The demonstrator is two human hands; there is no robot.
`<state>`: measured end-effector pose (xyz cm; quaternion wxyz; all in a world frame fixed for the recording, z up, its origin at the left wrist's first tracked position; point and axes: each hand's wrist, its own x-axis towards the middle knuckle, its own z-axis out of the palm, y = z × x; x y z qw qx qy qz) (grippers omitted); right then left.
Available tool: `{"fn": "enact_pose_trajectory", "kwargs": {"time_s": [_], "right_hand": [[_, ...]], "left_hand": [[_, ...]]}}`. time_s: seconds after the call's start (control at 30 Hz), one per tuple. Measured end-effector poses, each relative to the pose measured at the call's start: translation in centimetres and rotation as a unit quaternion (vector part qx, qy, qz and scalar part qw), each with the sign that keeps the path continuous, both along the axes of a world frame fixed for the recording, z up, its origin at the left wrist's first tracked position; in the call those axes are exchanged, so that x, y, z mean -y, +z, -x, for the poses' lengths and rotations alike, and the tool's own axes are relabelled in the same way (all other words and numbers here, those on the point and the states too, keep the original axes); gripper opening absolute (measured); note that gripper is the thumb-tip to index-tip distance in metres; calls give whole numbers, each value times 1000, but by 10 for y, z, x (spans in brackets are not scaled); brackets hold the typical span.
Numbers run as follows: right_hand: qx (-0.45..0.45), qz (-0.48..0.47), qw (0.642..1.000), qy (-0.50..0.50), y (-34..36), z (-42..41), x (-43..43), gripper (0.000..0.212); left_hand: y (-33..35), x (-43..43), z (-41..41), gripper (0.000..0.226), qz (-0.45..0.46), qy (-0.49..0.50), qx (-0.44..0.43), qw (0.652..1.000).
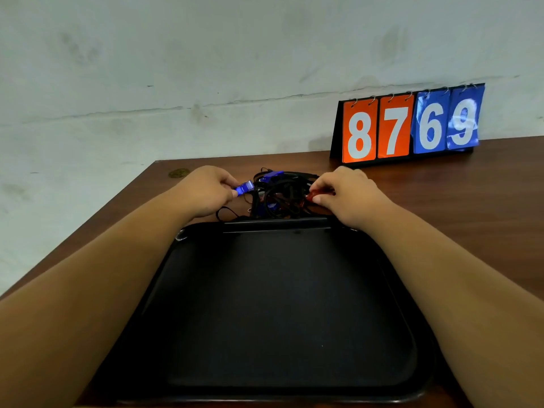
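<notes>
A tangled pile of black cords with small blue and red plastic pieces [282, 195] lies on the wooden table just beyond a black tray [282, 384]. My left hand [206, 189] pinches a small blue piece [245, 187] at the pile's left edge. My right hand [347, 195] pinches a small red piece [312, 196] at the pile's right edge. Another blue piece [273, 175] sits at the back of the pile. Nothing lies on the tray.
A flip scoreboard [409, 128] showing 8 7 6 9 stands at the back right of the table [471, 201], against a pale wall. The table's left edge runs diagonally near my left forearm. A small brass mark [178, 173] sits near the back left corner.
</notes>
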<state>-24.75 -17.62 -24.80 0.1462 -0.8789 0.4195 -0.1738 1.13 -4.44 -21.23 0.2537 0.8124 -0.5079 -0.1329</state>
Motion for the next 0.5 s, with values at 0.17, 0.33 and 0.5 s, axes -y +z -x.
{"fn": "enact_pose_trajectory", "kwargs": {"time_s": [0.17,0.33,0.5], "right_hand": [[118,14,993,12,5,2,0,19],[203,-59,975,61,15,6,-20,23],[195,-41,979,51,19,8,-27,29]], "left_hand": [[8,-10,-4,25,7,-14,-32,999],[13,-22,-4,24,39,-16,-76,996],[17,-39,-2,14,58,-32,-84,994]]}}
